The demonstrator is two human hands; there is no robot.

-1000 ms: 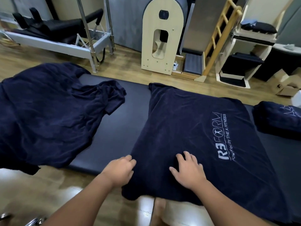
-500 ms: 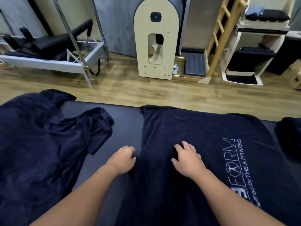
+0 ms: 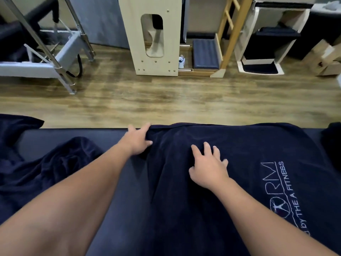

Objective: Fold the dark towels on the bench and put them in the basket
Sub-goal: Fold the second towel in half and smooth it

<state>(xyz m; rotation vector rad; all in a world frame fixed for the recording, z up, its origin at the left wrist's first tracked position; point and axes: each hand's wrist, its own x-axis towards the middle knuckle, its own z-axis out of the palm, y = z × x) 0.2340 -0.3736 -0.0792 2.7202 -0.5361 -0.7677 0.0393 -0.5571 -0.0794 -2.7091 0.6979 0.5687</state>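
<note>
A dark navy towel [image 3: 249, 150] with white lettering lies spread flat over the dark padded bench [image 3: 73, 134]. My left hand [image 3: 137, 140] reaches to the towel's far left corner at the bench's far edge, its fingers touching the cloth there. My right hand [image 3: 207, 163] rests flat on the towel a little nearer to me, fingers spread. A second navy towel [image 3: 46, 167] lies crumpled on the bench to the left. No basket is in view.
Beyond the bench is wooden floor [image 3: 166, 100]. A wooden arched barrel [image 3: 149, 34], a ladder frame [image 3: 232, 34], white shelving [image 3: 267, 39] and a metal-framed exercise machine [image 3: 46, 58] stand along the far wall. Another dark cloth [image 3: 332, 143] shows at the right edge.
Both hands slid away from me along the towel's left edge, from its near side to its far side; the left hand went from curled at the edge to reaching the far corner.
</note>
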